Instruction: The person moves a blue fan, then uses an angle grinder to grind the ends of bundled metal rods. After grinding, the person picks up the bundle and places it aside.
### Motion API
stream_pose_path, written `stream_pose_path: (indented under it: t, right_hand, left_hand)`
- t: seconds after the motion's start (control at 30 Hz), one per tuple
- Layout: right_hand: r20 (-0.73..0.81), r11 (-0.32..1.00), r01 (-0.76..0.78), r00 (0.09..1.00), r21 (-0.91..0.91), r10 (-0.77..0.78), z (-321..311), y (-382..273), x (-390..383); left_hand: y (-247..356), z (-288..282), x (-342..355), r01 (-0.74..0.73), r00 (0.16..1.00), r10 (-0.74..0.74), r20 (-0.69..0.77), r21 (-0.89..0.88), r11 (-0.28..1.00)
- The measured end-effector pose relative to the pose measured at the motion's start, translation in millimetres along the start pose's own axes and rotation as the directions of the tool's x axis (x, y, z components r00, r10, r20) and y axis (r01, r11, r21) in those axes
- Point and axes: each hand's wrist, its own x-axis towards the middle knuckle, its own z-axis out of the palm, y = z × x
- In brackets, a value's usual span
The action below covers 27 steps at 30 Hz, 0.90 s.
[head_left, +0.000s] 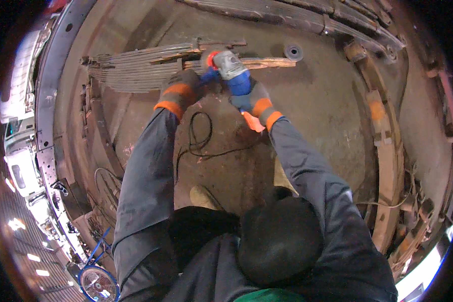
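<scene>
Ahead of both sleeves in the head view, I have the grinder [231, 68] between the two gloved hands, its grey head pointing away from me over the near side of a stack of spring leaves [136, 71]. My left hand [180, 93] is closed about the blue side handle [210, 76], fingers curled. My right hand [256, 100] is wrapped round the rear of the blue body – a full grip, as far as I can see, though the fingertips are hidden from me. A red-orange disc [213, 59] shows at the left of the head, blurred; I cannot tell whether it touches the leaves.

The stack spreads beyond and to the left of my left hand, some lighter leaf ends running past the grinder to the right. Beyond my right hand, farther right, a dark ring [293, 52] lies on the floor [327, 116]. Nearer me than either hand, a black cable [201, 145] loops on the ground. Well to the right of my right hand runs a long brown beam [385, 171]; far behind and left of my left hand stands a blue-rimmed fan [98, 284].
</scene>
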Motion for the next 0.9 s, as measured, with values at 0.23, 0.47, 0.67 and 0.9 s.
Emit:
stream_pose_path:
  t: [0.23, 0.47, 0.67, 0.9]
  right_hand:
    - [-0.003, 0.959, 0.023, 1.0, -0.283, -0.025, -0.6, -23.4, 11.8]
    - [0.154, 0.821, 0.131, 0.987, -0.555, -0.053, 27.2, -39.0, 40.1]
    - [0.285, 0.385, 0.213, 0.948, -0.898, 0.141, -22.0, -65.5, 50.6]
    - [0.313, 0.116, 0.293, 0.914, -0.949, 0.259, -29.8, -46.9, 91.9]
  left_hand:
    - [-19.1, 16.4, -12.6, 0.178, 0.984, -0.178, 0.011, -0.164, 0.97]
    - [-77.8, 40.8, -4.4, 0.185, 0.983, -0.178, 0.052, -0.327, 0.927]
    - [-52.0, 55.9, 4.6, 0.177, 0.984, -0.154, 0.088, -0.528, 0.831]
    - [-53.9, 76.9, 10.0, 0.161, 0.98, -0.199, 0.024, -0.685, 0.71]
